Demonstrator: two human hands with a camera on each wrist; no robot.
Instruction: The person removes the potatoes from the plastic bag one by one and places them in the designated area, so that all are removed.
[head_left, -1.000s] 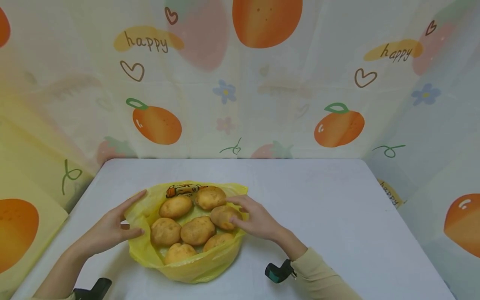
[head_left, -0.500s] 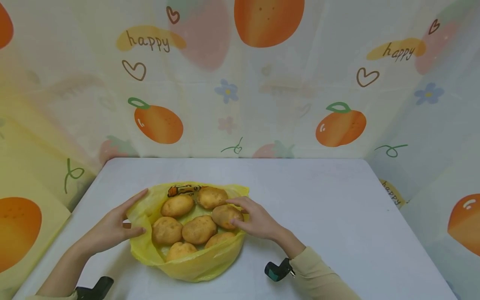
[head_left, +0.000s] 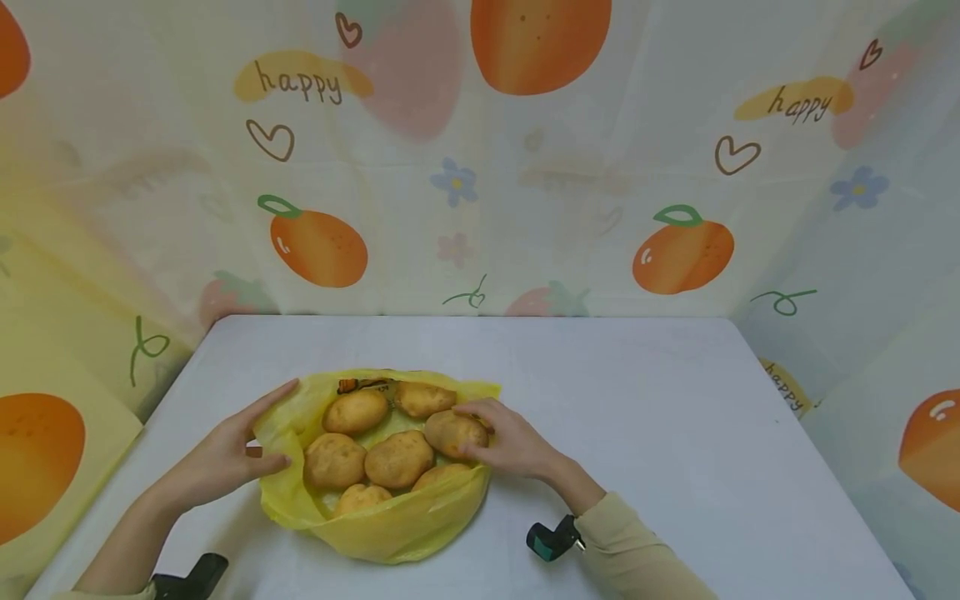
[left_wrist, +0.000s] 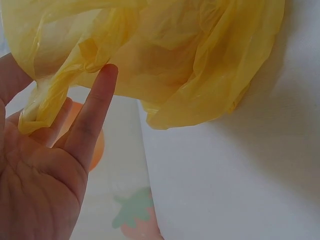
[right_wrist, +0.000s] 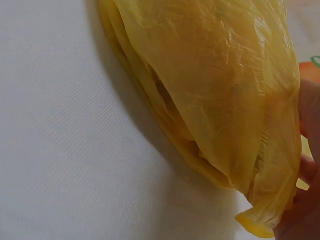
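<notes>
A yellow plastic bag (head_left: 397,537) lies spread open on the table, with several potatoes (head_left: 399,459) inside it. My left hand (head_left: 217,462) is at the bag's left side, fingers spread and nearly straight, touching the thin rim. In the left wrist view, a fingertip (left_wrist: 107,75) presses the crumpled plastic. Over the right rim reaches my right hand (head_left: 517,442), thumb and fingers curled about the rightmost potato (head_left: 453,433). The right wrist view shows mainly the outside of the bag (right_wrist: 215,90), which covers most of the fingers.
The white table (head_left: 637,400) extends behind the bag and to its right. A patterned cloth backdrop (head_left: 525,233) rises along the back and sides. Black wrist devices (head_left: 553,540) sit at both sleeves near the front.
The bag's back rim has sagged, so less of its print shows and the rear potato looks partly covered. My right fingers have closed slightly round the rightmost potato. My left hand stays put.
</notes>
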